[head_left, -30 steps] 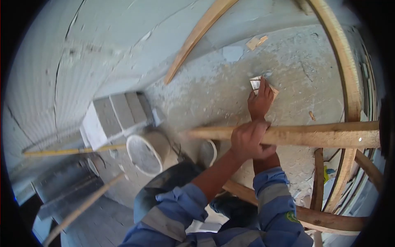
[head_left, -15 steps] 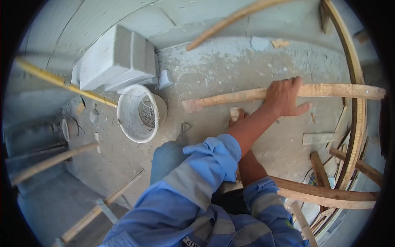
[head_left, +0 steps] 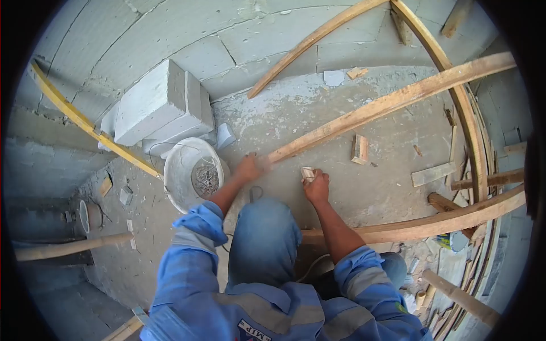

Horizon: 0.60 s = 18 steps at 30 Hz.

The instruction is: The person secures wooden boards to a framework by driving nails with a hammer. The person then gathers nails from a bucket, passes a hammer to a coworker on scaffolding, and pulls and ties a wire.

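Note:
My left hand is closed at the near left end of a long wooden beam, its fingertips slightly blurred there. The beam slants up to the right across the floor and passes over another timber. My right hand grips a small wood block just above the floor, to the right of the beam's end. Another short wood block stands below the beam, apart from both hands.
A white bucket with metal bits inside is beside my left hand. Pale blocks are stacked by the wall. A yellow bar leans at left. A timber crosses by my right forearm; an upright beam stands at right.
My left hand has moved left from the beam's middle to its near end. The beam now slants more steeply, its right end farther up in view. My right hand still holds the small block.

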Each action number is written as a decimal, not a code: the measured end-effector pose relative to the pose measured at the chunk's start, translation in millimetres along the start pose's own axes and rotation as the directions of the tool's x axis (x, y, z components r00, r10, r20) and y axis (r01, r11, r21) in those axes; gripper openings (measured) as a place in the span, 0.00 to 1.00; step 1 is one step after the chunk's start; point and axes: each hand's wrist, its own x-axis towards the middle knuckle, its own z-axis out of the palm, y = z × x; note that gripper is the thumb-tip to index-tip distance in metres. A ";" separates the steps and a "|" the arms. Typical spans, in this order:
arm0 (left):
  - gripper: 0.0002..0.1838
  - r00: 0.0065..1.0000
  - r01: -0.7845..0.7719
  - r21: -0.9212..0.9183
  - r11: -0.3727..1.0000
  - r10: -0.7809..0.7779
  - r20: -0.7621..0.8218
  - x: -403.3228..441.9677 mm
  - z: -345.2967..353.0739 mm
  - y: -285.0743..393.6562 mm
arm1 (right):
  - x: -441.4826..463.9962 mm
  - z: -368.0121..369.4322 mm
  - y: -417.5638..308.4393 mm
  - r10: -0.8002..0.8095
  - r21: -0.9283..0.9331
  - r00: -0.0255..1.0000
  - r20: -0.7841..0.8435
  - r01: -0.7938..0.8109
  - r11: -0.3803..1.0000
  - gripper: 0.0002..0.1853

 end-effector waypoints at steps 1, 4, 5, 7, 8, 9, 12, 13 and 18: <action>0.40 0.989 -0.086 0.052 0.995 0.091 -0.119 -17.1 13.6 3.1 | 7.1 3.2 -0.4 -0.035 -0.022 0.999 -0.039 0.034 0.999 0.34; 0.43 0.951 -0.189 0.172 0.967 0.224 -0.211 -6.4 39.4 0.0 | 13.2 18.8 -20.9 0.006 -0.056 1.000 0.021 -0.005 0.998 0.34; 0.44 0.954 -0.198 0.211 0.957 0.238 -0.183 -7.4 48.2 -7.5 | 12.2 28.4 -28.9 0.060 -0.039 0.998 0.001 -0.060 0.997 0.34; 0.45 0.993 -0.119 0.285 0.951 0.121 0.009 -17.2 40.3 -6.1 | 7.1 36.1 -39.4 0.075 -0.131 0.994 0.085 -0.063 0.989 0.34; 0.45 0.995 -0.081 0.330 0.940 0.056 0.087 -22.5 27.9 -2.4 | 3.1 35.5 -48.5 0.070 -0.173 0.990 0.122 -0.049 0.984 0.34; 0.45 0.993 0.021 0.329 0.944 -0.057 0.100 -27.5 18.6 -1.6 | 2.1 35.2 -53.2 0.073 -0.193 0.981 0.180 -0.038 0.980 0.34; 0.46 0.948 0.281 0.311 0.908 -0.314 0.059 -42.5 14.8 -0.4 | 5.7 31.5 -61.9 0.020 -0.298 0.974 0.227 0.050 0.953 0.35; 0.47 0.941 0.322 0.312 0.894 -0.339 0.000 -40.8 23.5 -5.1 | 5.9 32.2 -60.0 -0.049 -0.275 0.969 0.243 0.117 0.954 0.37; 0.49 0.974 -0.168 0.312 0.935 0.207 -0.093 -54.6 32.8 17.7 | -11.0 24.0 -48.1 -0.268 -0.205 0.889 0.370 0.360 0.910 0.43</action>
